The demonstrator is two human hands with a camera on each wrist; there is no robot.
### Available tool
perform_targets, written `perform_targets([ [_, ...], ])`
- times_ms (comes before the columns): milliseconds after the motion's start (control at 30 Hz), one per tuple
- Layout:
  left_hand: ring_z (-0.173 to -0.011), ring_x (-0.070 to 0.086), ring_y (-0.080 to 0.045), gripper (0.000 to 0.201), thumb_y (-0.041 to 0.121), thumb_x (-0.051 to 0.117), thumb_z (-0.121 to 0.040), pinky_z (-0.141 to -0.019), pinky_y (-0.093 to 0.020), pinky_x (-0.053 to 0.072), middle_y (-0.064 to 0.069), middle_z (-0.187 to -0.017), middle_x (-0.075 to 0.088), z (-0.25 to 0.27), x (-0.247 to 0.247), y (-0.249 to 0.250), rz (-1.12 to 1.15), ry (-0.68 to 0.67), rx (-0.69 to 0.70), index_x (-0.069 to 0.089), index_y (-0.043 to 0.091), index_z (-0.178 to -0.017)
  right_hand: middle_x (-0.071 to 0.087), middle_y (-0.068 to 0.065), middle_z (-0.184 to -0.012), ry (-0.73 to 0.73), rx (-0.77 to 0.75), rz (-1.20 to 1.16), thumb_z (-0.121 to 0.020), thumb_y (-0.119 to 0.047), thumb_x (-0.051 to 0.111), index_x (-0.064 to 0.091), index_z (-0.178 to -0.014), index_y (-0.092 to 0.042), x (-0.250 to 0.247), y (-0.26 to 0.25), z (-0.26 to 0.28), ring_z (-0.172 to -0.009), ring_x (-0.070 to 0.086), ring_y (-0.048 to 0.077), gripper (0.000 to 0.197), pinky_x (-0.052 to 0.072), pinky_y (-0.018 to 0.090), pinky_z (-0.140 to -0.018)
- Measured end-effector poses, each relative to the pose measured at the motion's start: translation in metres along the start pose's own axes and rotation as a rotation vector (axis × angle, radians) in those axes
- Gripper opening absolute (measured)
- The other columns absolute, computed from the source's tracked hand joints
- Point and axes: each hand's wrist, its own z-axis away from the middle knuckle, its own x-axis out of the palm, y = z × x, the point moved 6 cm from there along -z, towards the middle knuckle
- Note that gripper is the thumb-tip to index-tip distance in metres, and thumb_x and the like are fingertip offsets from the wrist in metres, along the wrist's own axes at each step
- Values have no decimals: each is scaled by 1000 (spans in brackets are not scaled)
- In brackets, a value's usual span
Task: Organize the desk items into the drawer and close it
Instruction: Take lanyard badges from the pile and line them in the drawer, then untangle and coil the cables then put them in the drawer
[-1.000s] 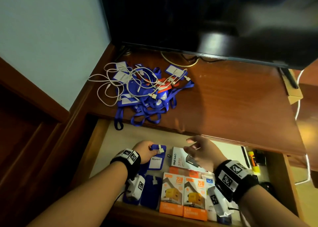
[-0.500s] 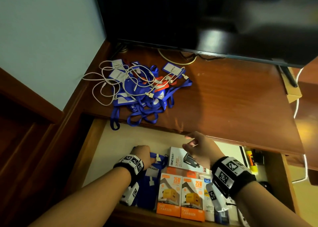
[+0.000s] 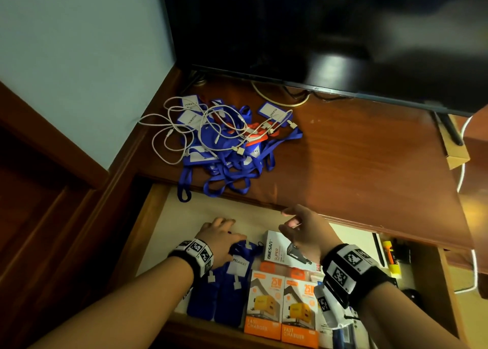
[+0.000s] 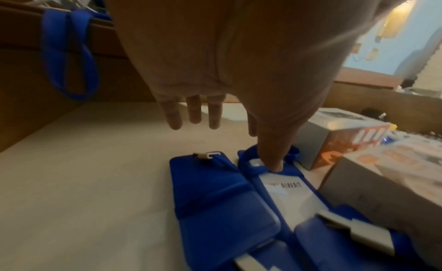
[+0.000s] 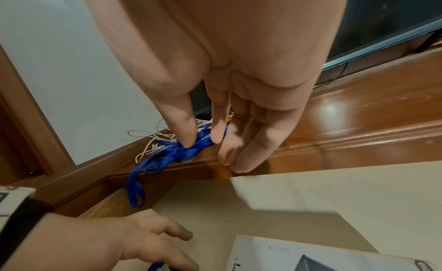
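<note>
Left hand [image 3: 220, 239], fingers straight, thumb pinning a blue badge holder [image 3: 237, 266] flat in the drawer [image 3: 155, 211]; right hand [image 3: 303, 232] above it, loosely spread, empty.

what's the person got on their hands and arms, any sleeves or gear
No sleeves in view; both forearms are bare. The left hand and right hand wear no gloves. Each wrist carries a black band with white panels bearing black square-patterned markers, with a small white marker-tagged device hanging beneath it.

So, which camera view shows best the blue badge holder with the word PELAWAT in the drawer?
The left wrist view: the badge holder fills it, with the left hand's thumb pressing its top. The head view shows it smaller; the right wrist view shows only a blue scrap.
</note>
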Motion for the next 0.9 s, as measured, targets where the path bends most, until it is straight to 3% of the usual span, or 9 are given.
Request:
perform_targets([
  [133,-154,14,-33,63,48,65,-95,-121,-52,23,-7,-169,19,-6,8,6,-45,26,-24,39,43,-153,70,-14,-93,-1,-3,26,-94,-33,69,61,-122,-31,1,-7,0,-89,65,10,29,54,32,-86],
  [367,-140,33,-29,53,45,71,-89,-110,-47,35,-5,-149,41,-11,15,7,-10,88,-93,52,31,-135,72,-11,-99,10,-14,45,-94,-31,69,62,-124,-29,-3,-15,-2,-94,66,13,31,53,31,-88],
  [533,-141,33,-27,60,51,69,-88,-112,-47,37,-2,-151,39,-7,13,-3,90,92,-113,47,36,-141,72,-12,-98,3,-6,72,-95,-29,69,62,-124,-28,-3,-14,-5,-95,66,14,30,51,28,-85],
  [667,-140,36,-27,70,45,69,-91,-110,-44,43,2,-155,36,5,5,-35,204,130,-226,36,38,-152,72,-12,-100,8,-18,83,-93,-29,70,62,-122,-28,-3,-18,-12,-94,66,13,30,50,28,-84],
  [767,-143,33,-30,78,47,65,-93,-111,-48,43,1,-161,29,12,16,-47,149,15,-216,25,37,-159,72,-10,-104,12,-28,83,-92,-27,71,64,-121,-25,-6,-29,-25,-94,67,15,29,55,32,-88],
  [900,-144,30,-31,75,48,60,-95,-113,-51,40,-1,-162,27,17,23,-44,129,-58,-173,23,36,-160,70,-7,-101,4,-125,134,-93,-26,67,65,-119,-23,-14,-63,-44,-95,68,18,26,49,24,-83],
])
